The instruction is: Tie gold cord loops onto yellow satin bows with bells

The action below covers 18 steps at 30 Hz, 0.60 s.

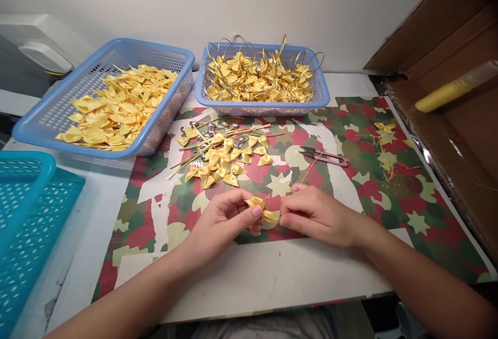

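Note:
Between the thumb and fingers of my left hand (pixel 233 215) is a yellow ribbon bow (pixel 263 209), held above the patterned table cover. My right hand (pixel 317 215) is closed just to the right of the bow, thumb and fingers pressed together. A thin gold wire tie (pixel 312 167) sticks up from near its fingertips; whether the fingers pinch it I cannot tell. Beyond my hands lies a loose pile of yellow bows (pixel 218 161), with gold wire ties (pixel 187 158) and small silver bells (pixel 212 128) among them.
Pink-handled thread snips (pixel 327 156) lie beyond my right hand. A blue basket (pixel 146 139) of bows stands back left; another blue basket (pixel 264 104) holds bows with gold ties. A teal basket (pixel 58 214) is at the left edge. Thread scraps (pixel 388 165) and a cardboard box (pixel 447 137) are right.

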{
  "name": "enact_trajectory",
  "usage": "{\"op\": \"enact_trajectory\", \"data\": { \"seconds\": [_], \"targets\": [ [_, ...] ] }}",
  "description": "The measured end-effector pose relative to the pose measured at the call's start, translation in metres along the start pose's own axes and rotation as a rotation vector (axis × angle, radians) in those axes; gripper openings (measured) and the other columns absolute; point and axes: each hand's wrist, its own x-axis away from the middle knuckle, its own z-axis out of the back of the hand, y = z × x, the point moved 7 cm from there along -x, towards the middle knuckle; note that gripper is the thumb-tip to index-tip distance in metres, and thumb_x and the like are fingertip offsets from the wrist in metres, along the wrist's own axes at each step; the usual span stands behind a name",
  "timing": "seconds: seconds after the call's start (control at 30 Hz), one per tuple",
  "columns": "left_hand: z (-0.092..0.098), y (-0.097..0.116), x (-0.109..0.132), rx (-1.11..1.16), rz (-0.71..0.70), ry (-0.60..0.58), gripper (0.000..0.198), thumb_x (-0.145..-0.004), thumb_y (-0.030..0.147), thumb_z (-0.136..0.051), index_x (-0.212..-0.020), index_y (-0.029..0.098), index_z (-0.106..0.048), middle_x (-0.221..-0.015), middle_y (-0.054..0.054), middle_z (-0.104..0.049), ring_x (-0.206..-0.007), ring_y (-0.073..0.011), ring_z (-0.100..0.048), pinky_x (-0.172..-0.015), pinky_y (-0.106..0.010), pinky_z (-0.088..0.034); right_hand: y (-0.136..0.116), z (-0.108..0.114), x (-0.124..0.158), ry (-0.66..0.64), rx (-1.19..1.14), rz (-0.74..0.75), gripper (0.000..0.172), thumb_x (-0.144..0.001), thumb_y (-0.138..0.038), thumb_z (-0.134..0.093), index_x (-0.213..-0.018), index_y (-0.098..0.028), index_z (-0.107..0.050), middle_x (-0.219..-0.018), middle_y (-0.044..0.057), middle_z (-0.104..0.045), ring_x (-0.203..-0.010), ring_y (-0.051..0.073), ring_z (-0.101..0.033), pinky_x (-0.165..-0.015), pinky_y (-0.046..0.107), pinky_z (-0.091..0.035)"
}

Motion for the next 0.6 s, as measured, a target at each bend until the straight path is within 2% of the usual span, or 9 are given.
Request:
{"op": "enact_trajectory", "data": {
  "seconds": [0.1,0.2,0.37,0.6],
  "targets": [
    [-0.001,-0.001,0.001,-0.048,0.023,-0.034,0.022,-0.085,0.036,-0.065,-0.075,0.016,-0.06,-0.062,0.003,-0.062,-0.06,-0.0083,-0.06,-0.056,-0.017,-0.044,0.007,0.006,0.001,0.063,-0.103,-0.027,0.043,-0.096,-0.032,-0.042,-0.057,-0.018,-0.031,-0.052,-0.006,-0.031,-0.05,0.008,-0.026,-0.056,0.025,-0.028],
    [-0.001,-0.002,0.001,-0.079,0.043,-0.043,0.023,-0.086,0.036,-0.063,-0.076,0.016,-0.06,-0.064,0.003,-0.061,-0.061,-0.0084,-0.06,-0.058,-0.018,-0.045,0.019,0.014,0.004,0.228,-0.314,-0.091,0.044,-0.091,-0.029,-0.048,-0.055,-0.02,-0.024,-0.051,-0.006,-0.025,-0.048,0.008,-0.027,-0.048,0.025,-0.023],
    [-0.002,-0.003,0.0,-0.04,0.071,-0.025,0.023,-0.086,0.035,-0.064,-0.074,0.016,-0.059,-0.066,0.002,-0.061,-0.062,-0.0081,-0.06,-0.061,-0.018,-0.048,0.03,0.019,0.008,0.44,-0.538,-0.094,0.05,-0.082,-0.022,-0.058,-0.054,-0.019,-0.017,-0.049,-0.007,-0.019,-0.049,0.007,-0.018,-0.048,0.025,-0.017],
    [0.004,-0.014,-0.002,0.054,0.127,0.03,0.025,-0.083,0.038,-0.066,-0.074,0.015,-0.06,-0.075,0.001,-0.063,-0.064,-0.0111,-0.065,-0.065,-0.022,-0.053,0.038,0.019,0.006,0.495,-0.71,-0.126,0.06,-0.081,-0.031,-0.067,-0.051,-0.018,-0.016,-0.045,-0.008,-0.018,-0.046,0.005,-0.015,-0.047,0.026,-0.016]
  ]
}}
